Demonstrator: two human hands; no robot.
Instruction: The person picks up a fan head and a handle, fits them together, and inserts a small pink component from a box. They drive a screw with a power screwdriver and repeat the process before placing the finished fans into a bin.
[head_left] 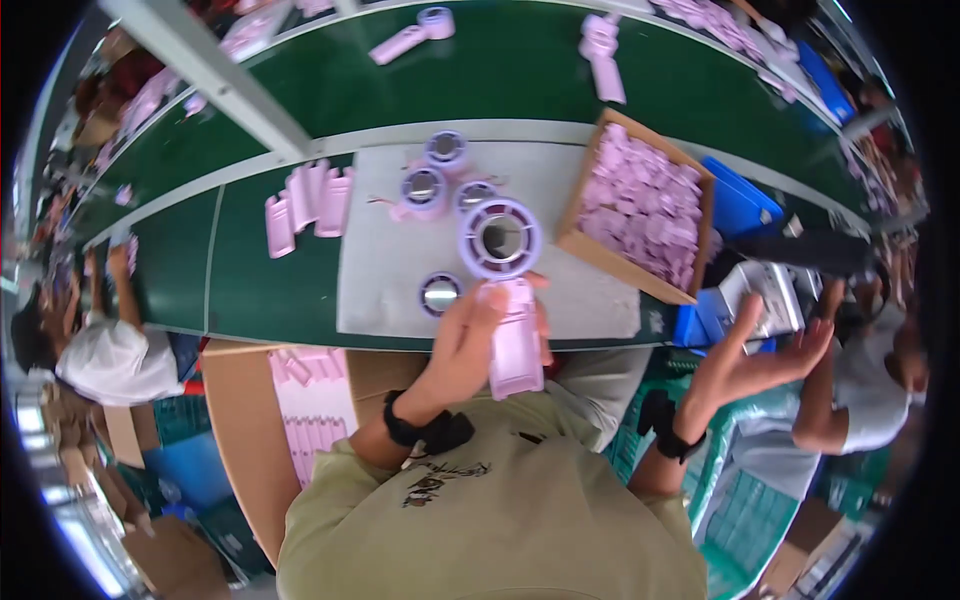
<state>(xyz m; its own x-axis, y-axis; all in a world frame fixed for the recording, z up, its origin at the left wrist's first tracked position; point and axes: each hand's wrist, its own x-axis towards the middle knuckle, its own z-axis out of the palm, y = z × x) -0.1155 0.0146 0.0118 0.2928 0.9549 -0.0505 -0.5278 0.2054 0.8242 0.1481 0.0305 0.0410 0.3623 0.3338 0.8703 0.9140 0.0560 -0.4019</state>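
Fingers of my left hand (pixel 462 345) grip the pink fan-like piece (pixel 517 310) by its handle (pixel 517 355), at the near edge of the table (pixel 270 290); my right hand (pixel 745 372), open and empty, should steady its ring (pixel 467 240).

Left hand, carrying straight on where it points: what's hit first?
Probably the purple-ringed piece on the grey mat, met by the ring end of the pink-handled piece the left hand holds. Height is unclear; it might pass above.

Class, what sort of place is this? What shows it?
Probably a factory assembly line: pink parts lie on a green strip, a box holds many pink pieces, and people are on either side.
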